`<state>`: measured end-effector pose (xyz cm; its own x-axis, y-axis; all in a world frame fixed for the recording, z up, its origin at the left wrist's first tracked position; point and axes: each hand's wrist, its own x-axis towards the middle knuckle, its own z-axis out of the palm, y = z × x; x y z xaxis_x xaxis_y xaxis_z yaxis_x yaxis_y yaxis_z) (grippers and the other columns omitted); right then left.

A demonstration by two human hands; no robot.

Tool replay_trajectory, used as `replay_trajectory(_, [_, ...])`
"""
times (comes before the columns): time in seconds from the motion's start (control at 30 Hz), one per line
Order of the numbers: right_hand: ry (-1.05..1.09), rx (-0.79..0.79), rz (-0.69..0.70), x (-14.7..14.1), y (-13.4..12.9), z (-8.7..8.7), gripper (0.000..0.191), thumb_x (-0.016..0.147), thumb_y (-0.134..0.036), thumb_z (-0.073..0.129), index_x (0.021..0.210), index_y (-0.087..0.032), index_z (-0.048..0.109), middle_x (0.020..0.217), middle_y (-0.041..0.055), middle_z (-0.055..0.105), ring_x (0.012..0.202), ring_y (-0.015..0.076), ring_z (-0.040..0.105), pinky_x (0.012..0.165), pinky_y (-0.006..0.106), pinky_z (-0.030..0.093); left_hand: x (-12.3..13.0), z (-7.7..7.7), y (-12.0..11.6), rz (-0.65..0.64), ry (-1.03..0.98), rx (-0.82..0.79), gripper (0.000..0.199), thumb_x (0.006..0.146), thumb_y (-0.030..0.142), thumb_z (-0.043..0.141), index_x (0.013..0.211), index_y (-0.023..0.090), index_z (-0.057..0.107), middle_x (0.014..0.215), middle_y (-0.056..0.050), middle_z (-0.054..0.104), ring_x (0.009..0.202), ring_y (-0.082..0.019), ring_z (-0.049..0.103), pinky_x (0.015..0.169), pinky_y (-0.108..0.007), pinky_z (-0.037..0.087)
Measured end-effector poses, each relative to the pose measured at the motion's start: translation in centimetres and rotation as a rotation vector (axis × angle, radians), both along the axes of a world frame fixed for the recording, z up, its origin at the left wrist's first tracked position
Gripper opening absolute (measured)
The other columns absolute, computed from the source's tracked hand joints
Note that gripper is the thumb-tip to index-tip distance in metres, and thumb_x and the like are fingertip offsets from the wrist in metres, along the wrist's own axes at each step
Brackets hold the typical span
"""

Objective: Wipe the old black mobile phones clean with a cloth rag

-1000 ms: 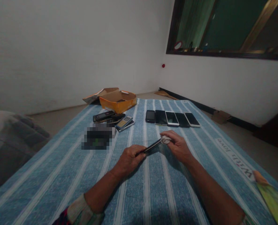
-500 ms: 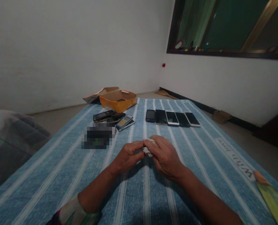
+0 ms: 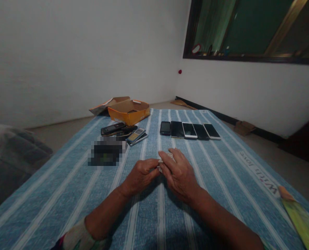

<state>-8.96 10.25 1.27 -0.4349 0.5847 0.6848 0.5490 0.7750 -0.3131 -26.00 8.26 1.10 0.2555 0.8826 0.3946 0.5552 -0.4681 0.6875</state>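
The right hand (image 3: 179,175) curls down over a small white cloth (image 3: 160,168), and the left hand (image 3: 141,177) closes against it from the other side, so both grasp it between their fingers, low over the middle of the surface. The fingers hide most of the cloth, and whether it wraps anything is hard to tell. It rests on a blue striped cover (image 3: 52,194) printed "With love". Ahead, five smartphones (image 3: 189,130) lie side by side, screens up, as if set out for display. Left of them sit a keypad phone (image 3: 135,135) and other handsets in a loose pile, beside a pixelated object (image 3: 106,152) and an open orange cardboard box (image 3: 128,113). A grey cushion (image 3: 10,156) lies at left, below plain white walls and a dark-framed window (image 3: 248,27).
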Motion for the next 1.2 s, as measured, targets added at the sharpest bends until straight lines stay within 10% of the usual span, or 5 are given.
replay_trajectory(0.77, [0.575,-0.556,0.145,0.6,2.6,-0.2,0.018,0.089,-0.029,0.048,0.094,-0.020,0.062,0.079,0.0018,0.065,0.074,0.0163,0.062,0.070,0.028,0.048,-0.2,-0.7,0.1,0.005,-0.022,0.078,0.026,0.090,0.030,0.058,0.108,0.017,0.072,0.098,-0.008,0.077,0.087,-0.023,0.072,0.078,-0.032,0.057])
replay_trajectory(1.0, [0.403,-0.316,0.223,-0.1,0.5,0.9,0.022,0.090,-0.022,0.046,0.101,-0.021,0.065,0.099,0.0071,0.064,0.096,0.0190,0.059,0.088,0.034,0.046,-0.2,-0.4,-0.2,0.008,0.024,0.117,0.024,0.092,0.029,0.054,0.098,0.017,0.074,0.083,-0.005,0.076,0.071,-0.017,0.070,0.068,-0.025,0.054])
replay_trajectory(1.2, [0.431,-0.399,0.151,0.2,1.2,1.0,0.019,0.089,-0.024,0.047,0.082,-0.021,0.064,0.080,0.0022,0.060,0.078,0.0167,0.056,0.073,0.029,0.044,-0.2,-0.7,-0.1,-0.004,0.039,0.156,0.025,0.091,0.029,0.056,0.103,0.015,0.072,0.091,-0.008,0.077,0.079,-0.020,0.072,0.073,-0.028,0.056])
